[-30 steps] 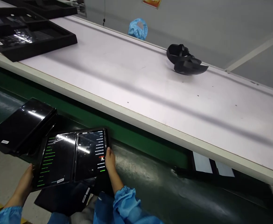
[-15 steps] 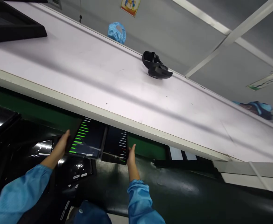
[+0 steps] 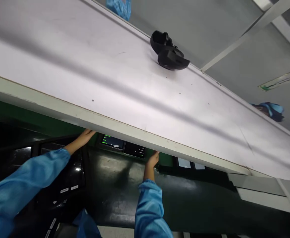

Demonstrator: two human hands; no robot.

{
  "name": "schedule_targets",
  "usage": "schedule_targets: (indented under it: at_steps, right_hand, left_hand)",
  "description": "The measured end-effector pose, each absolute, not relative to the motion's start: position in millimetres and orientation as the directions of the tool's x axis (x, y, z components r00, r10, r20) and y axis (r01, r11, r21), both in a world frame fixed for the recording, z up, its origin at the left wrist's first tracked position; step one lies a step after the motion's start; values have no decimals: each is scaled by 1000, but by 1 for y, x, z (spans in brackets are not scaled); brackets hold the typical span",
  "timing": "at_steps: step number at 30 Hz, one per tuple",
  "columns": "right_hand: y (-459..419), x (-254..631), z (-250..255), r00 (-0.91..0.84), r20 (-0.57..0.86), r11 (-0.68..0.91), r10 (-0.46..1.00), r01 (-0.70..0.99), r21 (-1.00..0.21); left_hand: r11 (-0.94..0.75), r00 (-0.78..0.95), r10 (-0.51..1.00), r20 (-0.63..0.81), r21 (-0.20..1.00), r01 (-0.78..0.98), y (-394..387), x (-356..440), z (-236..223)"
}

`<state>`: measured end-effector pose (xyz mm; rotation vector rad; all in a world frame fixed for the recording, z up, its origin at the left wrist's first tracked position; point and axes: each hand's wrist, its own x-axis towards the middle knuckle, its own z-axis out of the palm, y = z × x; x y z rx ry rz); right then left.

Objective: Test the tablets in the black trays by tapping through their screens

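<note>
Right hand (image 3: 152, 160) beside lit screens (image 3: 134, 150)

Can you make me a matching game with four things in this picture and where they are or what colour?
Things:
1. Right sleeve
2. Lit screens
3. Long shelf
4. Black curved thing

Clues:
A. Whitish on top
B. Resting on the shelf, near its far edge
C. Blue
D. Between the left hand and right hand

Pairs: 1-C, 2-D, 3-A, 4-B
</note>
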<state>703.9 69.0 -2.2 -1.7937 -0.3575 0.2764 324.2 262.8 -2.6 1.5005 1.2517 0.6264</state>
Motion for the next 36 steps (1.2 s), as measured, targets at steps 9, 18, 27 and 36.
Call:
schedule_targets:
  at_steps: [9, 18, 27, 36]
  right_hand:
    - [-11, 435, -84, 660, -383, -408, 646, -126, -904]
    - [59, 377, -67, 376, -312, -428, 872, 278, -860]
    - [-22, 350, -59, 510, -345, -551, 788, 335, -764]
    - [37, 318, -41, 552, -59, -476, 832, 655, -586]
  left_hand:
    - [108, -136, 990, 23, 483, 869, 193, 52, -20]
    - [638, -470, 769, -432, 473, 608, 43, -59, -86]
    - [512, -290, 854, -432, 597, 618, 47, -85, -92]
    - [-303, 298, 949, 107, 582, 755, 143, 11, -54]
